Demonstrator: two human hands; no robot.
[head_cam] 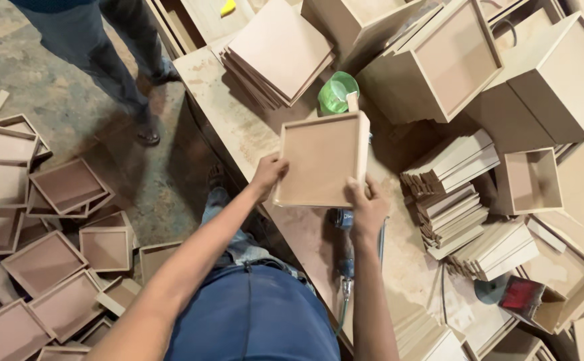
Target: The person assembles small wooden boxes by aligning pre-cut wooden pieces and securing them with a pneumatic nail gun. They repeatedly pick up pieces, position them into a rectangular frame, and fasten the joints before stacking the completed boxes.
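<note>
I hold a shallow square wooden tray [322, 159] of pale fibreboard above the workbench [238, 127], its open side facing me. My left hand [267, 172] grips its lower left edge. My right hand [367, 206] grips its lower right corner. A green plastic cup [337, 92] with a stick in it stands on the bench just beyond the tray. A blue pneumatic nail gun [343, 220] lies on the bench under my right hand, its hose running toward me.
A stack of square boards [280, 55] lies at the far bench end. Larger wooden boxes [439, 67] and stacks of strips [452, 194] crowd the right. Several finished trays [58, 254] lie on the floor at left. Another person's legs [105, 47] stand beyond them.
</note>
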